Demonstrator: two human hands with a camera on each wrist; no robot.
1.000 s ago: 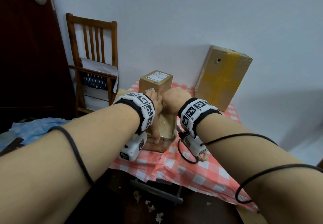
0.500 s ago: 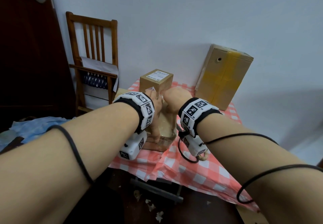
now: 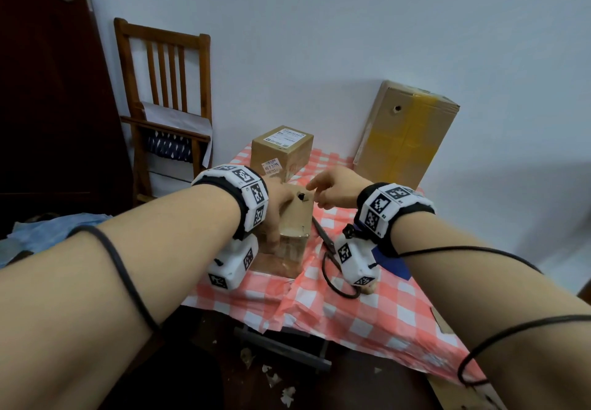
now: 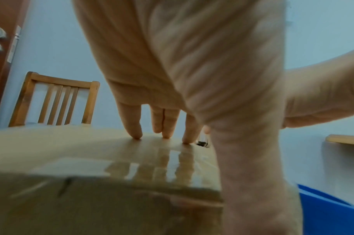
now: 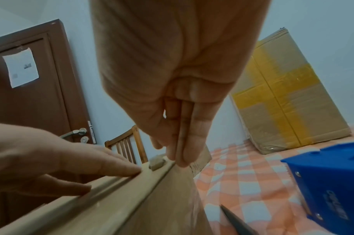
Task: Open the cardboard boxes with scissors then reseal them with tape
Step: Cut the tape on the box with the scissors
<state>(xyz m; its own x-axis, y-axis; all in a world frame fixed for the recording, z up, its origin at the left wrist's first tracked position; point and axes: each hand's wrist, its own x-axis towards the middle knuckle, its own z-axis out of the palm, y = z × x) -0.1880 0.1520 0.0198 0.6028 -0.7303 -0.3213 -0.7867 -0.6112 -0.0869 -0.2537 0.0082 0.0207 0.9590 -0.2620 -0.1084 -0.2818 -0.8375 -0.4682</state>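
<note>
The left hand (image 3: 279,209) pressed flat-fingered on the near cardboard box (image 3: 295,217); the right hand (image 5: 172,111), fingers straight, smoothed its edge; resealing seemingly underway; next likely needs the tape dispenser (image 5: 331,179) beside the box.

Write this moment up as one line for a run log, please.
left hand: fingertips pressing top of near box | right hand: at box's far edge, holding nothing | scissors, blue tape dispenser: on tablecloth
</note>
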